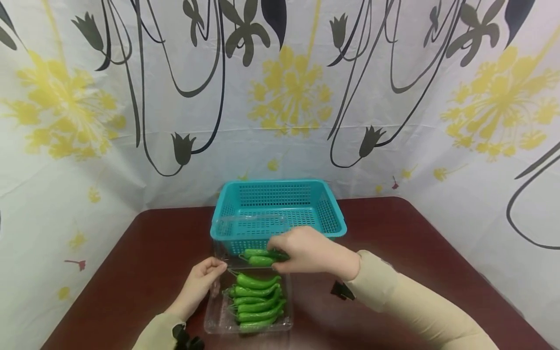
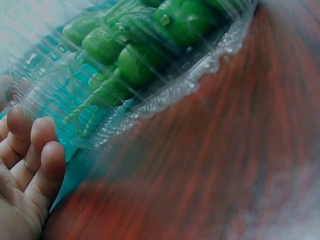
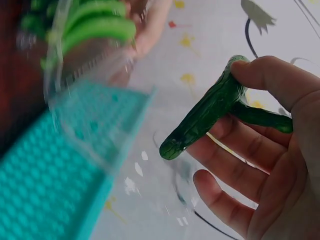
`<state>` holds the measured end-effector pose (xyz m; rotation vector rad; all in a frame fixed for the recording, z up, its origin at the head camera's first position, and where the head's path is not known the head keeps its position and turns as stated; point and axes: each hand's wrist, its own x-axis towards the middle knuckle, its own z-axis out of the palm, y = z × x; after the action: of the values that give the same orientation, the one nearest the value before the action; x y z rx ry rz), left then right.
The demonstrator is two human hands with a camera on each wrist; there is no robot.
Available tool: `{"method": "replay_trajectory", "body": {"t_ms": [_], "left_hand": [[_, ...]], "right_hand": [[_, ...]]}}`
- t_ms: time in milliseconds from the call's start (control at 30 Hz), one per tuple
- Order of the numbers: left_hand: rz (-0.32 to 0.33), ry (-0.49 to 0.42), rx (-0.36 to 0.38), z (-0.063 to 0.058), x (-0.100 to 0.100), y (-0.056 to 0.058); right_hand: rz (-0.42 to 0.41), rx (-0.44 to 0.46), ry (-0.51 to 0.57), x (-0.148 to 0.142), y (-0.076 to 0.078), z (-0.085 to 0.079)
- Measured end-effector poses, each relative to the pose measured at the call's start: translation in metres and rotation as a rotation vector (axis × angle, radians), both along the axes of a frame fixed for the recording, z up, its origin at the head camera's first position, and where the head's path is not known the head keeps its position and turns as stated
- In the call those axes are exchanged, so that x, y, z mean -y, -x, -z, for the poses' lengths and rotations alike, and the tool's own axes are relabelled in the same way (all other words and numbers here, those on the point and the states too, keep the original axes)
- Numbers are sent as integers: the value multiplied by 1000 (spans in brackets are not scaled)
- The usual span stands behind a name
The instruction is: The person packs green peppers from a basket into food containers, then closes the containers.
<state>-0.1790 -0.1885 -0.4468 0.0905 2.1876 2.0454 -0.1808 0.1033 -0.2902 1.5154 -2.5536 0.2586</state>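
Note:
A clear plastic clamshell box (image 1: 286, 326) lies open on the table, with several green chili peppers (image 1: 258, 299) side by side in its base. Its transparent lid (image 1: 223, 257) stands raised at the back. My left hand (image 1: 199, 284) pinches the box's left edge near the hinge, thumb partly hidden behind the plastic in the left wrist view. Above the far end of the box, my right hand (image 1: 306, 250) holds green chili peppers (image 1: 260, 261) between thumb and fingers. The right wrist view shows a dark green pepper (image 3: 200, 120) under the thumb and another crossing beneath it.
A turquoise perforated basket (image 1: 334, 214) stands right behind the box at the back of the dark red table (image 1: 170, 238). A white curtain (image 1: 288, 160) with grey and yellow flowers hangs behind and along both sides.

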Motion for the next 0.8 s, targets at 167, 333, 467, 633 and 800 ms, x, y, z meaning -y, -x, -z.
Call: {"method": "replay_trajectory", "body": {"t_ms": [167, 333, 467, 633, 800], "left_hand": [[-15, -5, 3, 1, -1, -1], [5, -3, -1, 4, -3, 2], [17, -15, -12, 4, -3, 3], [0, 2, -33, 1, 0, 1], [3, 2, -49, 1, -1, 1]], "right_hand": [[-17, 27, -50, 18, -5, 19], [-2, 72, -78, 27, -12, 40], [4, 37, -89, 32, -16, 55], [-11, 12, -103, 37, -18, 68], [-12, -9, -97, 37, -17, 74]]}}
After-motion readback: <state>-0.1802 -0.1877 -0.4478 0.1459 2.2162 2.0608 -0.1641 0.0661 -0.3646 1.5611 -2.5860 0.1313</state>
